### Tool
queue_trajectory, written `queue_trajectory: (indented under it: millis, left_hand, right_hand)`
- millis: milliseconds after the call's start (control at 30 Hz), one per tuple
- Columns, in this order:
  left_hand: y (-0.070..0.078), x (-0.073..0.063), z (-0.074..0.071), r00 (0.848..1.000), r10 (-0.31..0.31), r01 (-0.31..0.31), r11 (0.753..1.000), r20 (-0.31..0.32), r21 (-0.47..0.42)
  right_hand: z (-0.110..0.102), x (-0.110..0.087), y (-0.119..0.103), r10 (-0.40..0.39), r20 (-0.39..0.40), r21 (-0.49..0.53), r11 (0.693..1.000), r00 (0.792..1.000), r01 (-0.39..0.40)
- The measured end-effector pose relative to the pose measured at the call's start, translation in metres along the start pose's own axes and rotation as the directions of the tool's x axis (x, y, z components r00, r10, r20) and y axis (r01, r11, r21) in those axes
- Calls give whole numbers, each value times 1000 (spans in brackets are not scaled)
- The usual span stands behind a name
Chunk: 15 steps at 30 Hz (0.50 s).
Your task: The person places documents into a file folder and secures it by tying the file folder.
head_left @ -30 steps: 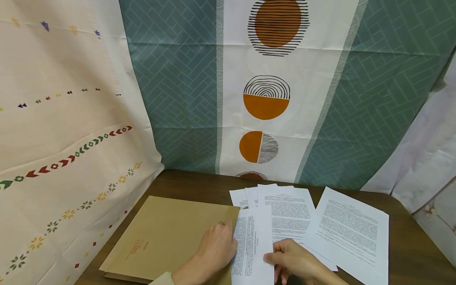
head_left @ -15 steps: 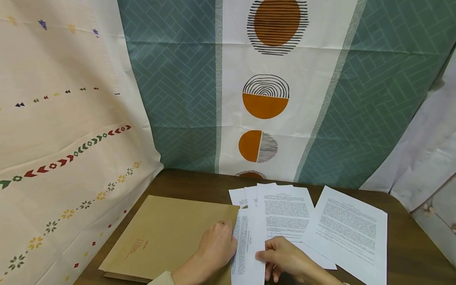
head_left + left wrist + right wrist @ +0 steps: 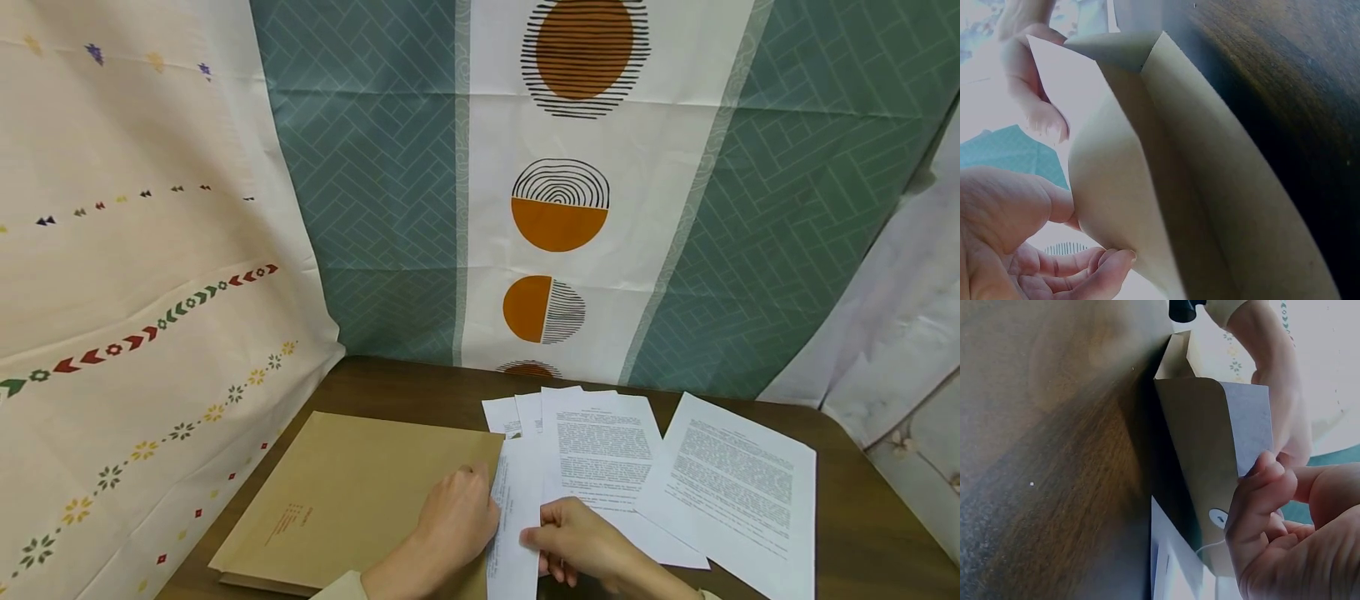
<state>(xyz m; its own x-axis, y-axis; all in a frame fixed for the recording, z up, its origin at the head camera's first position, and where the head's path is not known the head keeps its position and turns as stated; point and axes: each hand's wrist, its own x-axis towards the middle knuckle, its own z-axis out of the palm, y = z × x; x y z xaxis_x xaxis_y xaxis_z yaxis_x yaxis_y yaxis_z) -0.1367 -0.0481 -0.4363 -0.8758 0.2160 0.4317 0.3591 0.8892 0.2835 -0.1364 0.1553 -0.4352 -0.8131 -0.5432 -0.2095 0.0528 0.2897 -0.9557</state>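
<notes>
A large tan document envelope with small red print lies on the left of the table. My left hand grips its right-hand edge; in the left wrist view, the thumb and fingers pinch the upper wall and the mouth gapes. A printed sheet of paper is partly inside the envelope, its outer strip sticking out. My right hand pinches the sheet's outer edge between thumb and fingers. The right wrist view shows a white disc with a string on the envelope's underside, beside the right fingers.
Several overlapping printed pages lie behind the right hand. Another printed page lies at an angle to their right. The dark wooden table ends at a patterned curtain behind and pale cloth on the left.
The right hand has moved left, sliding the sheet farther into the envelope, so a narrower strip shows. The left hand and the envelope stay put.
</notes>
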Motion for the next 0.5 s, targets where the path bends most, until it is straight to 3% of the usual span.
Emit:
queue_trajectory:
  millis: [267,500]
  left_hand:
    - [0,1,0,1000,-5,5,1000,-8,13]
    - [0,0,0,1000,-5,5,1000,-23,17]
  right_hand:
    - [4,0,-5,-36,-39,-43,998,999,35]
    - [6,3,-5,-19,-3,-61,998,1000,19]
